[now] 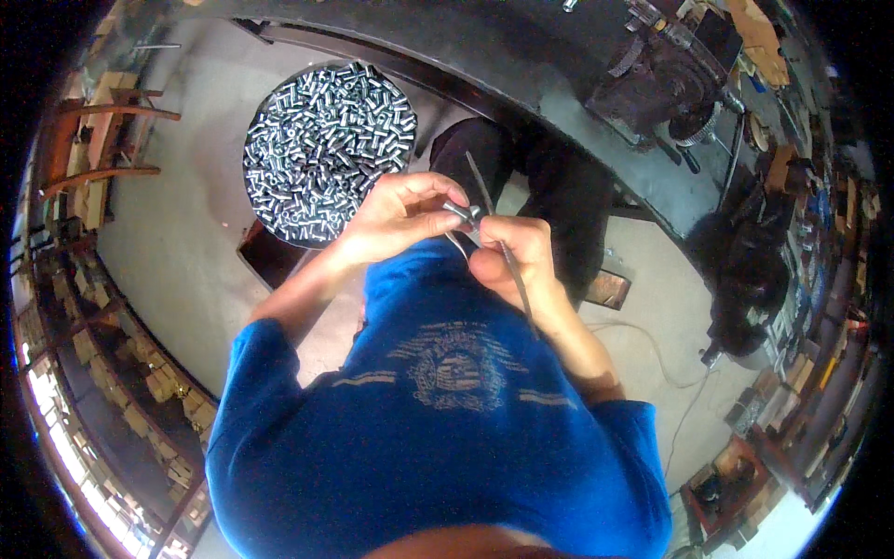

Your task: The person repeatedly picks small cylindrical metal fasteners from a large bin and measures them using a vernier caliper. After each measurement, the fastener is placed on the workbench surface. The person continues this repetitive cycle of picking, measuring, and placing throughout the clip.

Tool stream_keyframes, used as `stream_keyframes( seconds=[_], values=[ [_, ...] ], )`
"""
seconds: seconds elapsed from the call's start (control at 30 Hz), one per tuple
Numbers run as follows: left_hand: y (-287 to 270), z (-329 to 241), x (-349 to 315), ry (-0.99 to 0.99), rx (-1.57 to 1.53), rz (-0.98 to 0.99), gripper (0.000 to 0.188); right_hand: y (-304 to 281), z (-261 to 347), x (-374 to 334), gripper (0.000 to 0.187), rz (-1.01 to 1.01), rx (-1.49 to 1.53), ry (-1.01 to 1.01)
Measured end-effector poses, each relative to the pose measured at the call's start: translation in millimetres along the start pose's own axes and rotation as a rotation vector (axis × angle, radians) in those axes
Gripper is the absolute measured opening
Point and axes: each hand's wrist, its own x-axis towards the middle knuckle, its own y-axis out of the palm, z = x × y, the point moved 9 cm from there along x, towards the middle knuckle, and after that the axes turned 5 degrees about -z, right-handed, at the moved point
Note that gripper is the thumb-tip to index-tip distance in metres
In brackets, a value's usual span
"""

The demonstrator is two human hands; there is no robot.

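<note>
Between the thumb and fingers of my left hand (396, 216) is a small shiny metal fitting (456, 211) with a rounded end. My right hand (518, 253) is closed around a long, thin metal file (485, 186), which slants past the fitting. The file's far end points up and away, and its other end passes below my right hand toward my blue shirt. Both hands are close together above my lap. Beyond my left hand lies a heap of similar metal fittings (326, 140) in a round dark container (296, 242). Whether the file touches the fitting is hard to tell.
A dark workbench (521, 70) crosses the far side, with a greasy machine (656, 84) at its right. Wooden shelves (121, 345) of small blocks line the left. A small box (606, 288) and a cable (666, 373) lie on the floor at right.
</note>
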Motion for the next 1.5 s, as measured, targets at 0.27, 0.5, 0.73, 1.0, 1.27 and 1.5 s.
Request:
stream_keyframes(
  seconds=[0.27, 0.5, 0.73, 1.0, 1.27, 1.5],
  values=[
    [-12.5, -2.6, 5.7, -0.029, -0.693, 0.055, 0.027, -20.8, -1.9, -8.6, 0.045, -0.064, 0.001, 0.055],
    [-4.4, 0.7, 3.7, -0.064, -0.809, 0.106, 0.034, -16.2, 0.8, -10.3, 0.025, -0.046, 0.045, 0.021],
    [-3.9, 3.6, 4.2, -0.053, -0.806, 0.119, 0.036, -15.1, -4.5, -12.8, 0.049, -0.075, 0.032, 0.048],
    [-12.5, 15.7, 8.1, -0.080, -0.716, -0.002, 0.034, -18.5, 5.7, -9.9, 0.025, -0.037, 0.036, 0.030],
    [-30.0, 17.5, 11.9, 0.030, -0.365, -0.146, 0.013, -24.6, 33.4, -7.1, 0.030, -0.071, -0.007, -0.100],
    [-50.9, -10.4, 11.5, 0.318, 0.749, -0.458, 0.014, -6.0, 47.0, -10.2, 0.030, 0.095, 0.133, -0.203]
  ],
)
